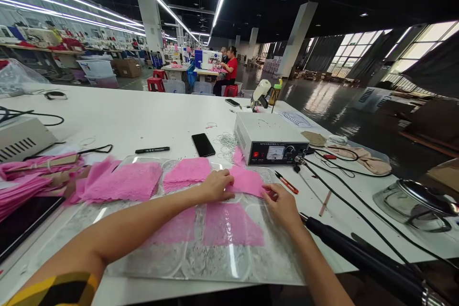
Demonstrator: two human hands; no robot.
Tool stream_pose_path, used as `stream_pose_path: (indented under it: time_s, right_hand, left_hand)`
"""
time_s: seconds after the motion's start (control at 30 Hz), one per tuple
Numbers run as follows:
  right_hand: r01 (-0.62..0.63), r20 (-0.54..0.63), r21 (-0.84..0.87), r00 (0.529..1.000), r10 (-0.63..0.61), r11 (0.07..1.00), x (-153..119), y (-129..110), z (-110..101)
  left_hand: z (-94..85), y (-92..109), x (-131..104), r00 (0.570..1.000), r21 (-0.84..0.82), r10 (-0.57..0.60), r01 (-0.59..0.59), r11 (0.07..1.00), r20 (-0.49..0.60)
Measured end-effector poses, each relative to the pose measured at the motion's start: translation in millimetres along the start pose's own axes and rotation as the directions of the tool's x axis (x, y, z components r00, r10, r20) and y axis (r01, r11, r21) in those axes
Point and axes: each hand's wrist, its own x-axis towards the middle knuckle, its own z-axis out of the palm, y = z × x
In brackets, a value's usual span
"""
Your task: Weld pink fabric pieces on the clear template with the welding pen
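Observation:
My left hand [218,185] lies at the left end of a pink fabric piece [247,180], its fingers curled onto the edge. At the other end, my right hand [282,204] pinches the corner between thumb and fingers. The piece lies flat between them on a clear plastic sheet [158,260]. Pink pieces show through the sheet nearer me, one of them a trapezoid panel [233,224]. Left of my left hand sit a small stack of pink lace-edged pieces [187,172] and a larger pink stack [122,181].
A control box [276,150] with a dial stands behind my hands. Orange thread snips [287,182], a phone [203,145] and a black marker [152,150] lie nearby. A black cabled handpiece [344,244] rests at right, near a glass pot [412,205]. A person in red [231,69] sits farther back.

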Motion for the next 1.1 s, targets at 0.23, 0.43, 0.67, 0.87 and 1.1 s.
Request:
stream_pose_path:
  time_s: [0.23, 0.43, 0.67, 0.87, 1.1]
  right_hand:
    - [0.034, 0.071, -0.067, 0.997, -0.029, 0.997, 4, 8, 7]
    - [0.045, 0.070, -0.106, 0.997, -0.038, 0.993, 5, 8, 8]
    - [0.055, 0.062, -0.157, 0.997, -0.046, 0.986, 8, 12, 7]
    - [0.060, 0.034, -0.172, 0.998, -0.055, 0.983, 7, 12, 8]
    - [0.119, -0.013, -0.188, 0.992, -0.123, 0.975, 8, 12, 9]
  left_hand:
    - [3.5, -7, 9, 1.000, -0.049, -0.005, 0.006, 0.999, 0.021]
    - [-1.8, -2, 16, 1.000, -0.044, 0.011, -0.011, 0.999, -0.001]
    - [8.3, 30, 31, 0.995, 0.023, 0.072, -0.071, 0.997, -0.068]
    - [12.0, 35, 35, 0.991, 0.108, 0.071, -0.059, 0.992, -0.112]
    - [16.0, 56, 46, 0.981, 0.191, 0.064, -0.029, 0.981, -0.182]
